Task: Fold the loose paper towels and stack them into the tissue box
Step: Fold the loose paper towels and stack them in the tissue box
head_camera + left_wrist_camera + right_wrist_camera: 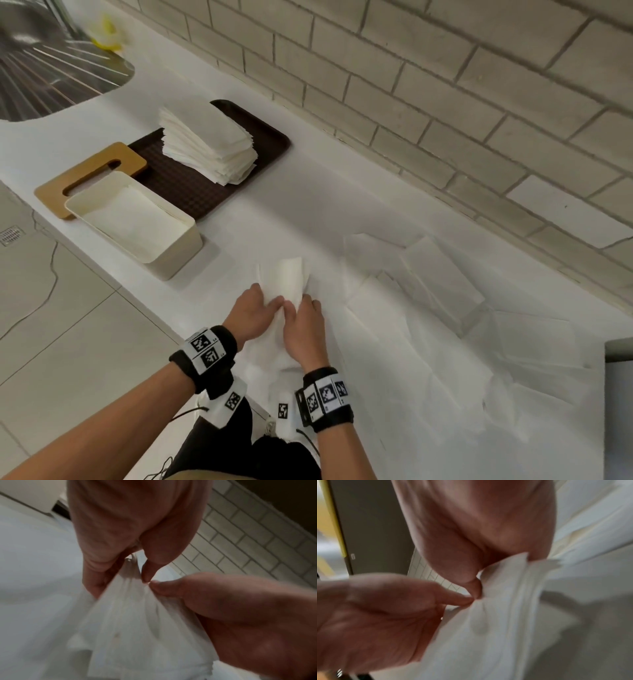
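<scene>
Pinching one paper towel (289,284) between them, the left hand (251,315) and right hand (305,329) held it half-folded just above the counter (308,212). The tissue box (137,222) already held a few folded sheets, but many loose towels (428,308) lay spread to the right, so most work seemed left. No readable writing showed, only coded markers on the wristbands (205,353).

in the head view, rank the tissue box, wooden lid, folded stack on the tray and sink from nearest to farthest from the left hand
From the left hand:
1. tissue box, up and left of it, open.
2. wooden lid, behind the box, partly under it.
3. folded stack, on the dark tray.
4. sink, far top-left corner.
</scene>
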